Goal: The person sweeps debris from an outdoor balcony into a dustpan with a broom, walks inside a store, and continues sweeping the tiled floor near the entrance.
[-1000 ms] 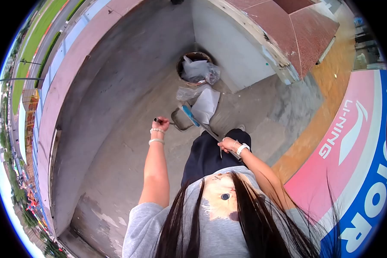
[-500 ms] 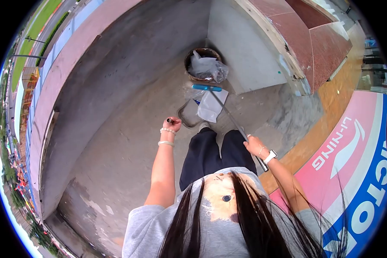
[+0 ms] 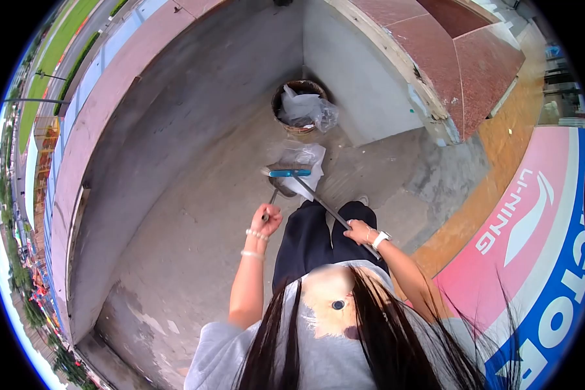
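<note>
We see only part of the dustpan (image 3: 281,186) beneath the broom head (image 3: 290,173) and plastic (image 3: 303,154); the edge crops the sign (image 3: 533,247).

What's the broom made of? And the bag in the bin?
Broom head: probably smooth plastic, going by its even, bright blue. Broom handle: maybe metal, maybe coated; it's thin, grey and smooth-looking. Bag: likely thin, shiny plastic, because it's crinkled and partly see-through.

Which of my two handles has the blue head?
The handle in your right hand: it carries the blue head; the other handle, in your left hand, doesn't.
</note>
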### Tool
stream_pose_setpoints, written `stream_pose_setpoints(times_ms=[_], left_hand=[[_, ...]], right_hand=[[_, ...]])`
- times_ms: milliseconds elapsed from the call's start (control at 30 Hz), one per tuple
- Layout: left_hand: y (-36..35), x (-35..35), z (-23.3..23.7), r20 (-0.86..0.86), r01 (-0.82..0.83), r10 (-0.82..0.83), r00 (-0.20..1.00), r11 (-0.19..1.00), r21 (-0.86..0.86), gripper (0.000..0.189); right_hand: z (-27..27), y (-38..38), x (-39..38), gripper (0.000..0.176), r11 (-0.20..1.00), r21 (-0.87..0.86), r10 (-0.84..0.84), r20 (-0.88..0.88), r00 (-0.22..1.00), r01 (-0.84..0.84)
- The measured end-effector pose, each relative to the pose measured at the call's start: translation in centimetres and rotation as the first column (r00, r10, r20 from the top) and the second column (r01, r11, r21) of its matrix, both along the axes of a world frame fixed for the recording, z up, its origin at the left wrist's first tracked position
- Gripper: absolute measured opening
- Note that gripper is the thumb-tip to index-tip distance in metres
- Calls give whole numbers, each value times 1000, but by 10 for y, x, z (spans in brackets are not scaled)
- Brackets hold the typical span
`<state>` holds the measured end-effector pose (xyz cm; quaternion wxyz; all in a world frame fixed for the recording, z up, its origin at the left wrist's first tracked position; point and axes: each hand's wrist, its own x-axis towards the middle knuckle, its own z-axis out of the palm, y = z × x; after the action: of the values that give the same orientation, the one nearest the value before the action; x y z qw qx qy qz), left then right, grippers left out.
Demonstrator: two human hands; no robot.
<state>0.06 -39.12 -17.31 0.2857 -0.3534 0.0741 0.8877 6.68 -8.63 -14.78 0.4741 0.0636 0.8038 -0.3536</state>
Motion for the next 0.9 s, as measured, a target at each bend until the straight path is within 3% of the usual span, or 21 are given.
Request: stream_pose_setpoints(times_ms=[100, 167, 367, 433, 500, 567, 600, 767, 867, 900], left_hand=[[-19, 29, 61, 160, -16, 21, 987, 999, -29, 24], [-30, 48, 105, 126, 43, -35, 991, 997, -63, 24], [-41, 87, 230, 35, 30, -23, 999, 981, -193, 9], [-35, 89, 253, -1, 2, -2, 1000, 974, -228, 7], [-21, 89, 264, -53, 31, -48, 997, 954, -297, 7], [1, 85, 257, -102, 22, -56, 993, 949, -314, 7], [13, 81, 250, -160, 9, -66, 985, 944, -331, 8], [69, 52, 213, -324, -102, -44, 945, 902, -420, 12], [90, 43, 207, -427, -156, -87, 900, 850, -502, 15], [94, 43, 206, -430, -158, -88, 899, 850, -503, 15]], right_hand=[[47, 17, 6, 28, 997, -82, 2, -50, 999, -6], [93, 26, 0, 26, 993, -120, 6, 71, 997, 3], [189, 54, 4, 21, 973, -229, -43, -9, 999, 40], [195, 66, 11, 22, 957, -276, -98, -18, 995, 89], [204, 68, 11, 24, 938, -319, -151, -22, 988, 136], [216, 65, 9, 28, 900, -313, -307, 33, 951, 302], [191, 69, 16, 31, 858, -389, -360, 7, 933, 334], [167, 58, 4, 25, 817, -387, -469, -18, 883, 426], [129, 56, 3, 13, 916, -236, -395, -405, 824, 324], [116, 59, 1, 13, 916, -238, -396, -407, 823, 323]])
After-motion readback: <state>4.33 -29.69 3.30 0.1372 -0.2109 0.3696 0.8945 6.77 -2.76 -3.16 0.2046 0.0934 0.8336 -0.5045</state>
